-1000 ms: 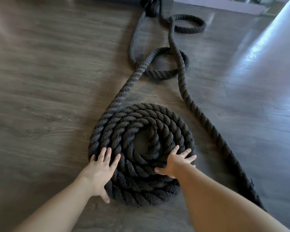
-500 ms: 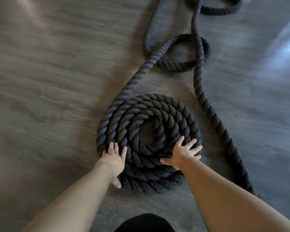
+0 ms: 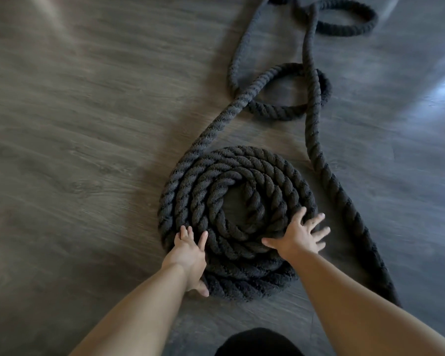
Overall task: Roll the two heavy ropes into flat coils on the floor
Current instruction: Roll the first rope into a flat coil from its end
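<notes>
A thick black twisted rope lies wound into a flat coil (image 3: 231, 191) on the wooden floor. Its free length (image 3: 216, 129) runs up and away from the coil's left side into a loose loop (image 3: 288, 109). A second rope (image 3: 316, 150) lies straight along the coil's right side, its end near the right edge. My left hand (image 3: 188, 250) presses on the coil's near left rim, fingers spread. My right hand (image 3: 298, 235) lies flat on the coil's near right turns, fingers splayed.
Another loose rope loop (image 3: 344, 24) lies at the top of the view. Grey wood-grain floor (image 3: 75, 150) spreads to the left. A dark rounded shape (image 3: 257, 343), probably my knee, shows at the bottom edge.
The view has tilted down and shifted closer to the coil. Both hands stay flat on the coil; the left hand has slid slightly along the near left rim.
</notes>
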A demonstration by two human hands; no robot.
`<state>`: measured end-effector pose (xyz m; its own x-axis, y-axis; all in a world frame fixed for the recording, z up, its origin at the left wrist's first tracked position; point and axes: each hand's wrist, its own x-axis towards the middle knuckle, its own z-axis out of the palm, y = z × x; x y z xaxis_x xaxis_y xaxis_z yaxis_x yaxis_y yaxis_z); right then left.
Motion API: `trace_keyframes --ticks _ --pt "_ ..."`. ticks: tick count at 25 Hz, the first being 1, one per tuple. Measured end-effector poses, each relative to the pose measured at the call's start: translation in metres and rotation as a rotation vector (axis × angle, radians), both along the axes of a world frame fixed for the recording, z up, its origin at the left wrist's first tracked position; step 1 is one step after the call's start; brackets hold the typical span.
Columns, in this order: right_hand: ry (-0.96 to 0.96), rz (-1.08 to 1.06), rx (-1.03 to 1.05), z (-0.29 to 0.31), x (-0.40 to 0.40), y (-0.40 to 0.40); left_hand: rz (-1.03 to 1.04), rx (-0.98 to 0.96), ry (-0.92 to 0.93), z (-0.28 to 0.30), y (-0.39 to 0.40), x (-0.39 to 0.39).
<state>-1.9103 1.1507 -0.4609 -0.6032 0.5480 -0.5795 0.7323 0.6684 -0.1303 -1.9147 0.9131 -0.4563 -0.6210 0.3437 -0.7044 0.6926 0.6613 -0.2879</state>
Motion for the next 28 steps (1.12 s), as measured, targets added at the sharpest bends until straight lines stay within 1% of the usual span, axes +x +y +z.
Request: trace_keyframes --ticks 2,3,4,6,9,10,12,16,17,21,25,28 --pt "-0.023 -0.264 -0.050 0.004 -0.001 -0.014 0.009 -0.004 0.007 0.006 0.000 -0.001" --pt "-0.089 -0.326 -0.085 0.005 -0.004 -0.020 0.013 -0.004 -0.003 0.008 -0.001 -0.002" --pt "-0.154 -0.341 -0.113 0.006 -0.007 -0.025 0.005 -0.005 -0.011 0.010 -0.001 -0.004" --pt "-0.230 -0.311 -0.126 0.004 -0.011 -0.032 -0.048 0.001 -0.029 0.015 0.002 -0.011" --pt "-0.249 -0.238 -0.105 0.001 -0.013 -0.038 -0.167 0.086 -0.124 0.031 0.004 -0.037" --pt "-0.252 -0.238 -0.104 0.001 -0.015 -0.039 -0.204 0.129 -0.132 0.035 0.001 -0.049" --pt "-0.264 -0.227 -0.094 0.002 -0.021 -0.038 -0.210 0.179 -0.110 0.039 -0.012 -0.071" --pt "-0.200 -0.084 -0.109 0.003 -0.037 -0.025 -0.123 0.124 -0.049 0.012 -0.046 -0.088" --pt "-0.189 -0.043 -0.103 0.002 -0.041 -0.021 -0.129 0.121 -0.032 0.006 -0.049 -0.089" --pt "-0.201 0.069 -0.074 -0.004 -0.069 -0.005 -0.285 0.123 -0.004 -0.006 -0.039 -0.123" --pt "-0.182 0.163 -0.061 -0.001 -0.103 0.011 -0.432 0.037 0.035 0.012 -0.026 -0.194" --pt "-0.194 0.220 -0.068 -0.001 -0.126 0.023 -0.512 -0.024 0.020 0.010 -0.013 -0.222"
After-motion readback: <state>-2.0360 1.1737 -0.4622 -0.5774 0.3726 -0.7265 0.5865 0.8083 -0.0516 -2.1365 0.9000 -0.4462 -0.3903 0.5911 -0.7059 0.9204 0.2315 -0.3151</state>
